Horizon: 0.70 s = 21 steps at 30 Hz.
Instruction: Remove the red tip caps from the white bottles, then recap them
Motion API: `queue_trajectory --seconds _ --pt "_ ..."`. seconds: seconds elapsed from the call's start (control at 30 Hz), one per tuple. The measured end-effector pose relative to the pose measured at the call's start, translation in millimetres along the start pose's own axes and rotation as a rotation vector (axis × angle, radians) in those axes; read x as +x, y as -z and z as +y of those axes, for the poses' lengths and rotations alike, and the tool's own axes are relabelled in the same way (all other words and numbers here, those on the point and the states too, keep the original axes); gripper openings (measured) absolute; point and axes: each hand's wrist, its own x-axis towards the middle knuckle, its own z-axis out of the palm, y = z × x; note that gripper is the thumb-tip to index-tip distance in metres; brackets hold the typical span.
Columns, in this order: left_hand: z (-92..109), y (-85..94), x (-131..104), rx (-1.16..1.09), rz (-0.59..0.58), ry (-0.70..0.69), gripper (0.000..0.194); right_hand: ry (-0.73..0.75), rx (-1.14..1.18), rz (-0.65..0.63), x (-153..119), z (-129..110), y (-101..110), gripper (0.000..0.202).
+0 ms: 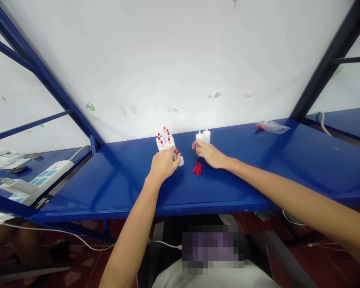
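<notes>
Several white bottles with red tips point(165, 140) stand in a group at the centre-left of the blue table. My left hand point(165, 163) is just in front of them, its fingers closed on a red cap at the top of a white bottle point(180, 161), which leans to the right. My right hand point(209, 153) is beside white bottles without red caps point(206, 136); its fingers are bent and apart, in front of the bottles. A small pile of loose red caps point(197, 169) lies on the table between my hands, nearer the front edge.
A clear plastic bag point(272, 127) with something red in it lies at the back right of the blue table point(114, 172). Blue frame posts rise at both sides. A white power strip point(45, 180) is at the left.
</notes>
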Motion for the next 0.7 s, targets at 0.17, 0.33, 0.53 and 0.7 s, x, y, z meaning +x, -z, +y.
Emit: queue_trajectory --seconds 0.17,0.33,0.53,0.7 --pt "4 -2.0 -2 -0.032 0.07 0.008 0.018 0.027 0.029 0.009 0 0 -2 0.021" --pt "18 -5.8 -4 -0.243 -0.149 -0.315 0.022 0.025 -0.067 0.058 2 2 -6 0.029" --pt "20 -18.9 -5 -0.297 -0.29 -0.438 0.034 -0.068 -0.131 0.113 4 6 -6 0.038" --pt "20 -24.8 -3 -0.396 -0.32 -0.52 0.041 -0.152 -0.099 0.153 3 4 -5 0.033"
